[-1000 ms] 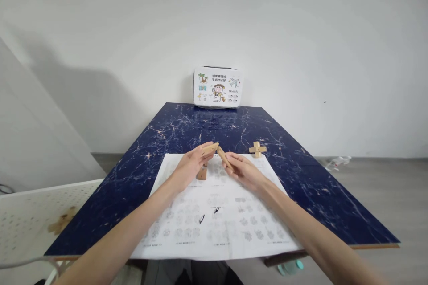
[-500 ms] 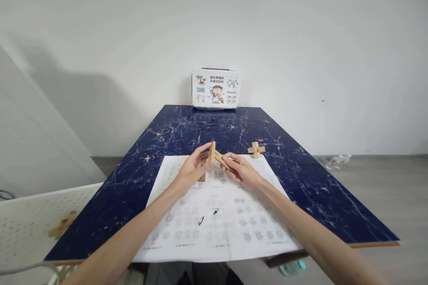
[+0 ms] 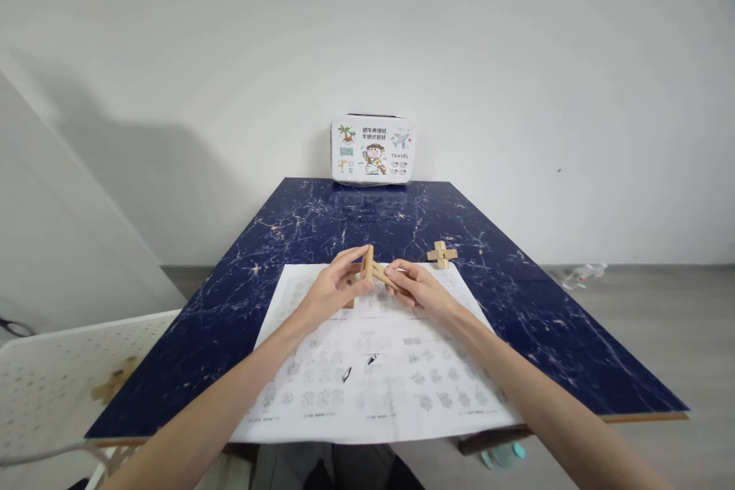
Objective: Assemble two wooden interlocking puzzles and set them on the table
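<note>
Currently two wooden pieces up, one per hand: my left hand, half curled, grips slotted upright piece between thumb and fingertips; my right hand, pinched close, holds second piece, end against first. Both over sheet, toward its far edge. Third piece on sheet, partly blocked by left hand. One wooden cross at sheet's far right corner. One white box at table's far edge.
</note>
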`<state>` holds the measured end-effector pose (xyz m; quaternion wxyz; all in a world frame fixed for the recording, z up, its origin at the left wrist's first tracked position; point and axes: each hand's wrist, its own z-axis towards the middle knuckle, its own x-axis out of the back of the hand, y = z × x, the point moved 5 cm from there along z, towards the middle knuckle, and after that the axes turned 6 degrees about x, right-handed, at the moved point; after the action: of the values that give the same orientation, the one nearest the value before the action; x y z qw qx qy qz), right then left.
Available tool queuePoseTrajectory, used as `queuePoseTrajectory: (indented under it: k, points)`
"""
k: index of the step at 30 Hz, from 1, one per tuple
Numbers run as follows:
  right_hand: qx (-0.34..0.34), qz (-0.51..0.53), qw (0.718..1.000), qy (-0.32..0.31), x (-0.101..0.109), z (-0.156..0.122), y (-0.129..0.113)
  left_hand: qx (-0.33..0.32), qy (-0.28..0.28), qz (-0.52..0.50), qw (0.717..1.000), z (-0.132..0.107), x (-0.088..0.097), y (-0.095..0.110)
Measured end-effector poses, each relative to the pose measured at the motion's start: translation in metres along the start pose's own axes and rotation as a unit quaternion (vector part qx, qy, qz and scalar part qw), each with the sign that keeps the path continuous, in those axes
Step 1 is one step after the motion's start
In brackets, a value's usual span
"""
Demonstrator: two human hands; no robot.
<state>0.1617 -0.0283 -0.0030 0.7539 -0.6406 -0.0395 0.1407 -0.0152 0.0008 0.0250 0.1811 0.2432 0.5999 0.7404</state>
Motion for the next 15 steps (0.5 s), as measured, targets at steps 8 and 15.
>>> queuePoseTrajectory:
  k: [8,15]
  points:
    - [-0.023,0.026,0.999,0.026,-0.010,0.000,0.008,-0.057,0.019,0.117,0.991,-0.002,-0.010,0.001]
    - [0.007,0.053,0.998,0.044,-0.007,0.000,-0.001,-0.049,0.110,0.072,0.990,0.001,0.004,0.001]
